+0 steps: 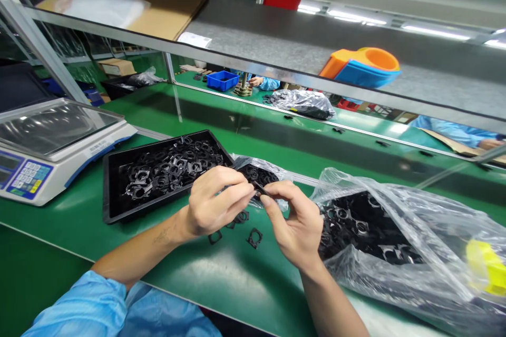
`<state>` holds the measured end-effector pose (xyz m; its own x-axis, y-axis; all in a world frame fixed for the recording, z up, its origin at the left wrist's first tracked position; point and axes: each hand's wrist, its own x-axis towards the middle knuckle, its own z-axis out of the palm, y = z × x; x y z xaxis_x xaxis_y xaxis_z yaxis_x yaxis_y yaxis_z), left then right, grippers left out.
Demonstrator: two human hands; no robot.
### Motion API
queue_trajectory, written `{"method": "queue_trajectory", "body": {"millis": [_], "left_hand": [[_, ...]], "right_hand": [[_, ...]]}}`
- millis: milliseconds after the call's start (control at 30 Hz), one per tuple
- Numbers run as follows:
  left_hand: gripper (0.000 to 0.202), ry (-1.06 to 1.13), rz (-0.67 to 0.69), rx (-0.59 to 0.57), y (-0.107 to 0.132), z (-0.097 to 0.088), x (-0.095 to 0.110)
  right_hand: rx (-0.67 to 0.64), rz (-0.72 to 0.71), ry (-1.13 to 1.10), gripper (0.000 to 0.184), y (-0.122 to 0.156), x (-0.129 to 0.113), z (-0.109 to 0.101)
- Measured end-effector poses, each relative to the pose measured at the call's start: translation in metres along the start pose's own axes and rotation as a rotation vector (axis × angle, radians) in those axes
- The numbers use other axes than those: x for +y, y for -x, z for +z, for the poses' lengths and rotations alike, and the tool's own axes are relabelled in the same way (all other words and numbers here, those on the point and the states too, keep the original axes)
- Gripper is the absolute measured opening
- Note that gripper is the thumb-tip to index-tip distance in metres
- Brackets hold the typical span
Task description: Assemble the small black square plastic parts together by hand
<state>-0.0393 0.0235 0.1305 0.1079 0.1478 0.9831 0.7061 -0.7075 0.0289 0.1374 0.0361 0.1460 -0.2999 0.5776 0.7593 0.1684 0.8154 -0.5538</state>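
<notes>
Between the fingertips of both hands, above the green bench, is a small black plastic part (259, 188), seen nearly edge-on. My left hand (220, 200) is closed, its thumb and fingers pinched at the part's left end. My right hand (294, 221) grips the other end between thumb and forefinger. Below them lie several loose black frames with round holes (255, 238). To the left, a black tray (113, 210) holds a heap of similar frames. Behind my hands, a clear bag (282, 169) contains more black parts, partly hidden by my fingers.
A large clear plastic bag (443, 221) of black parts lies at the right, with a yellow object (488, 266) by it. A weighing scale (59, 142) stands at the left. Overhead, a shelf (269, 37) carries cardboard and orange-blue holders (361, 68). Co-workers' hands show beyond.
</notes>
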Motion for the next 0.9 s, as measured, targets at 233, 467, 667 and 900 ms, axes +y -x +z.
{"method": "queue_trajectory", "body": {"millis": [233, 467, 667, 900], "left_hand": [[0.015, -0.015, 0.047, 0.014, -0.0001, -0.0009, -0.001], [0.012, -0.068, 0.11, -0.024, -0.0004, -0.0033, -0.0026], [0.012, -0.043, 0.043, -0.055, -0.002, -0.0045, 0.0022], [0.006, 0.117, -0.144, -0.074, -0.0065, -0.0054, 0.0058]], "right_hand": [[-0.014, -0.022, -0.041, 0.017, -0.001, 0.0023, -0.0013], [-0.012, 0.011, 0.014, 0.014, 0.0001, -0.0014, -0.0026], [-0.005, -0.042, 0.029, 0.015, -0.0004, 0.0007, -0.0017], [0.004, -0.04, 0.03, 0.015, 0.0009, 0.0007, 0.0001]]}}
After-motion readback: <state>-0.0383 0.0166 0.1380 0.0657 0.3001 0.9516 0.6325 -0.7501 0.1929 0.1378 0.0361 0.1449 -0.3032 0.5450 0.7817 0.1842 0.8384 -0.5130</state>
